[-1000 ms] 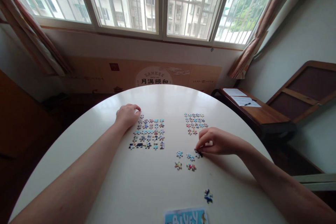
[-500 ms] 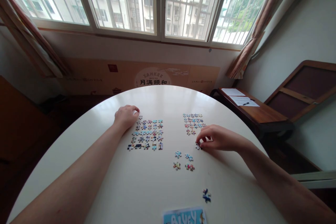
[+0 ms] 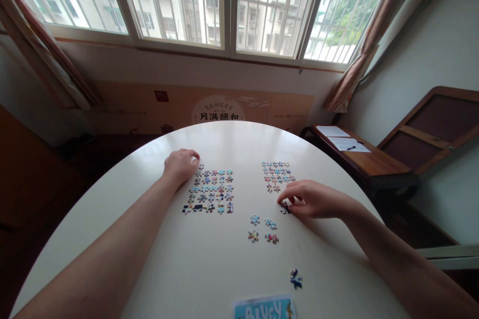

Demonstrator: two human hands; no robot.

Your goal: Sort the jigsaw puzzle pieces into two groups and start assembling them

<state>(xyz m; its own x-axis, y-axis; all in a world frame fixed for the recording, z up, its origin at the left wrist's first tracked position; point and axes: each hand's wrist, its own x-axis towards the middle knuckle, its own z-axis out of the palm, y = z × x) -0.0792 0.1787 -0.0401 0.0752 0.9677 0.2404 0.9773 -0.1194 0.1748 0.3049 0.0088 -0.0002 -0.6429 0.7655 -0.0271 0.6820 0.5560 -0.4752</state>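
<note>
Rows of small puzzle pieces (image 3: 211, 189) lie left of the middle of the white table (image 3: 209, 264). My left hand (image 3: 180, 165) rests at their upper left corner, fingers curled; what they may hold is hidden. A smaller group of pieces (image 3: 277, 171) lies to the right. Just below it my right hand (image 3: 305, 198) has its thumb and forefinger apart around a dark puzzle piece (image 3: 285, 207), which lies on the table. Nearer to me are several loose pieces, among them a red one (image 3: 272, 238) and a dark blue one (image 3: 296, 278).
A blue "Bluey" box or card (image 3: 265, 307) lies at the near edge of view. Beyond the table, a wooden side table (image 3: 377, 162) at the right bears papers and a pen. A large printed carton (image 3: 175, 104) stands under the barred windows.
The thumb and forefinger of my right hand have spread, uncovering more of the dark piece. My left hand stays where it was. The view has shifted very slightly.
</note>
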